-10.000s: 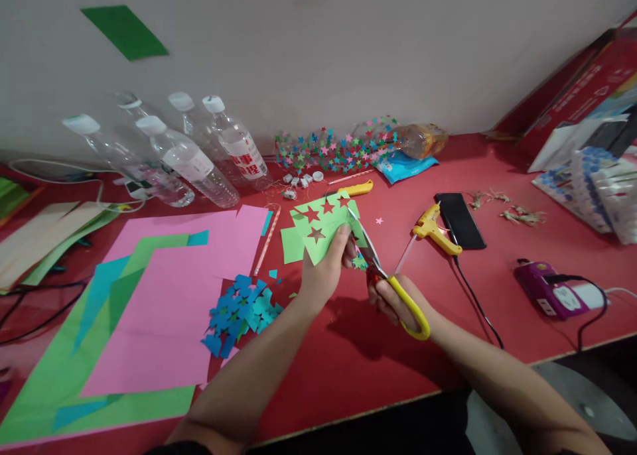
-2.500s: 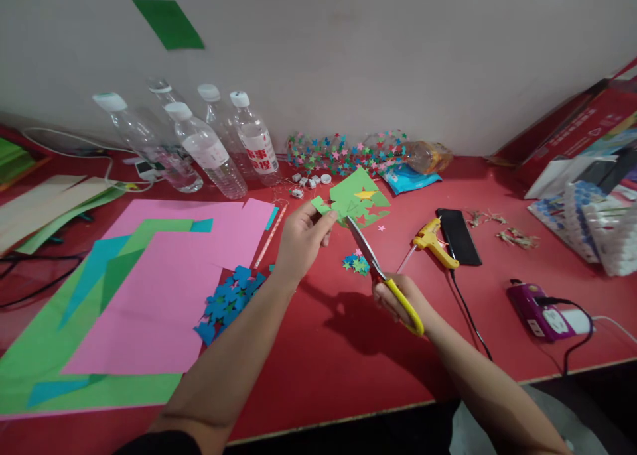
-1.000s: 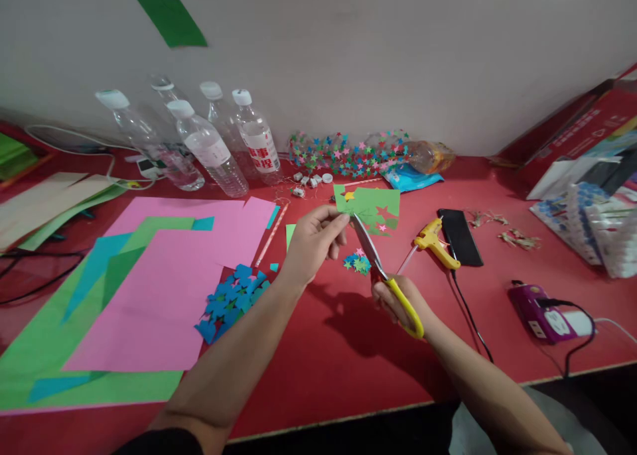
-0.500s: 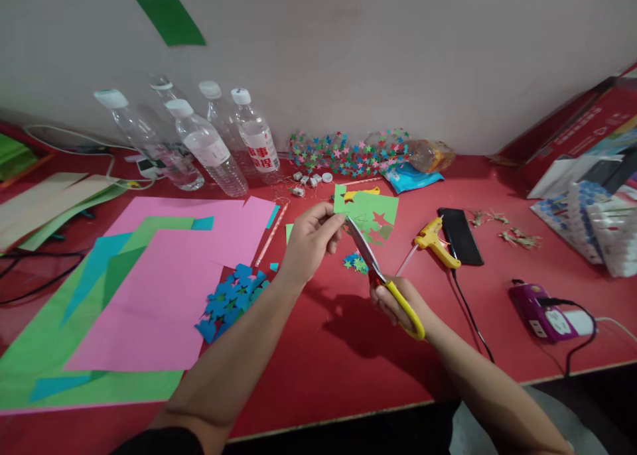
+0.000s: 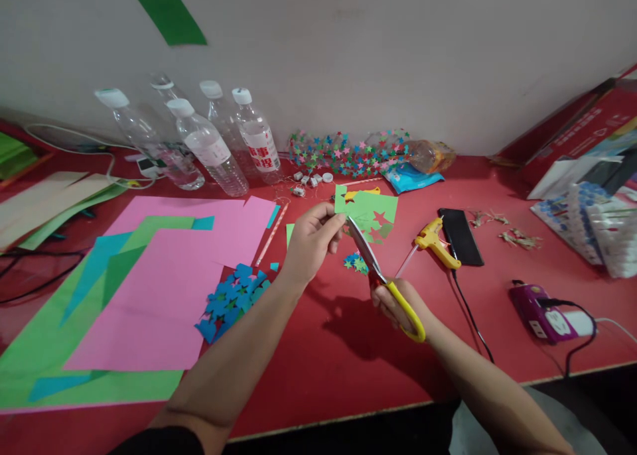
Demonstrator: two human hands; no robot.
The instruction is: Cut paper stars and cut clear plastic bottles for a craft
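Observation:
My left hand (image 5: pixel 311 243) is closed in a pinch of thumb and forefinger on what looks like a small piece of green paper, mostly covered by the fingertips. Yellow-handled scissors (image 5: pixel 367 253) are gripped in my right hand (image 5: pixel 395 302), their blades pointing up and left so the tips come close to the pinched fingers. Behind the fingertips lies a sheet of light green paper (image 5: pixel 387 206) with star-shaped holes cut in it. Below the blades is a small pile of green and blue paper stars (image 5: pixel 354 262).
Pink paper sheets (image 5: pixel 154 296) and blue cut scraps (image 5: pixel 233 299) lie left. Several plastic bottles (image 5: pixel 213 160) stand behind; a star-covered bottle (image 5: pixel 343 153) lies by the wall. A yellow glue gun (image 5: pixel 435 243), a phone (image 5: pixel 462 237) and a corded purple power adapter (image 5: pixel 540 312) lie right.
Almost nothing differs. Both hands, the scissors and the things on the table keep practically the same places, with only a very slight shift of the blades.

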